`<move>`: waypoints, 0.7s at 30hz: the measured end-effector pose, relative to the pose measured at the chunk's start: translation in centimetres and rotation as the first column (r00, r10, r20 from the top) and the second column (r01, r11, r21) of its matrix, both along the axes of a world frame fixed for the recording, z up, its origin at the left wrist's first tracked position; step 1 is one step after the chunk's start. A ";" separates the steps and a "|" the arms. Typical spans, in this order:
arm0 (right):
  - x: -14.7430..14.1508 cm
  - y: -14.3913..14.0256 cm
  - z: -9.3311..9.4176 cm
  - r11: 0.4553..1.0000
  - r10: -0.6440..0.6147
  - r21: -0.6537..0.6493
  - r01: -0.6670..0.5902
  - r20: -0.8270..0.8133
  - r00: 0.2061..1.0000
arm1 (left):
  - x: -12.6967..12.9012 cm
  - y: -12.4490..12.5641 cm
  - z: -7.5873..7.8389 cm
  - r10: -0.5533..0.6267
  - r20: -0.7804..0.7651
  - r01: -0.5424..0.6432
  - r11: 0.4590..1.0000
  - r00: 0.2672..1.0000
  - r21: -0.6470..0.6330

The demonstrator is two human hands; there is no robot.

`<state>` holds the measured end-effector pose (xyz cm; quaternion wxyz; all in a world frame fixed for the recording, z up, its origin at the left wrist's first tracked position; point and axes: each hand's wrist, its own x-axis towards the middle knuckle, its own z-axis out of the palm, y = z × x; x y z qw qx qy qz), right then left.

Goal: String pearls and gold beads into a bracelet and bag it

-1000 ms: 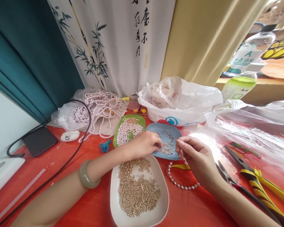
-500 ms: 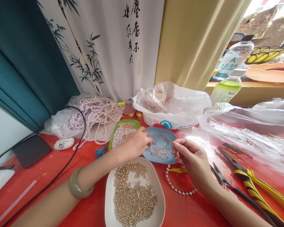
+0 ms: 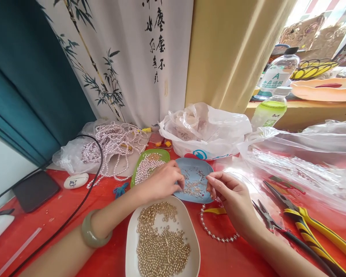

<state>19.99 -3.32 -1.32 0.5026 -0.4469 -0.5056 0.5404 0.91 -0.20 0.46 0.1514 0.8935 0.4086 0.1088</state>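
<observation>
My left hand (image 3: 165,181), with a green bangle (image 3: 95,229) on its wrist, reaches over the left rim of the blue plate (image 3: 202,163). Its fingers are bent together and point down at small metal pins (image 3: 193,188) lying there; whatever they pinch is hidden. At the plate's right rim, my right hand (image 3: 229,190) has thumb and forefinger pressed together on something too small to name. Below that hand a strand of silvery beads (image 3: 215,234) curves over the red table, its ends partly hidden. A white tray (image 3: 196,246) of gold beads (image 3: 161,250) stands nearest me.
A green plate (image 3: 133,179) of pink and gold beads sits behind my left hand. Pink bead strings (image 3: 112,142) pile up at back left, near a black cable (image 3: 99,157). Pliers (image 3: 295,209) lie at right. Plastic bags (image 3: 213,130) and bottles (image 3: 269,111) stand behind.
My left hand has dropped slightly towards the plate's near left edge. My right hand keeps its pinch by the right rim. The whole view has shifted a little.
</observation>
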 end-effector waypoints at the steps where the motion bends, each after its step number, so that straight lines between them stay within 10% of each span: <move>1: 0.0 0.0 0.0 1.000 0.003 -0.003 -0.003 0.003 1.000 | 0.1 0.0 -0.1 0.002 -0.008 -0.002 1.000 1.000 0.007; 21: -0.1 0.0 0.1 1.000 -0.005 0.017 0.004 0.012 1.000 | -0.5 0.5 -0.2 0.085 0.117 -0.073 0.992 0.990 -0.099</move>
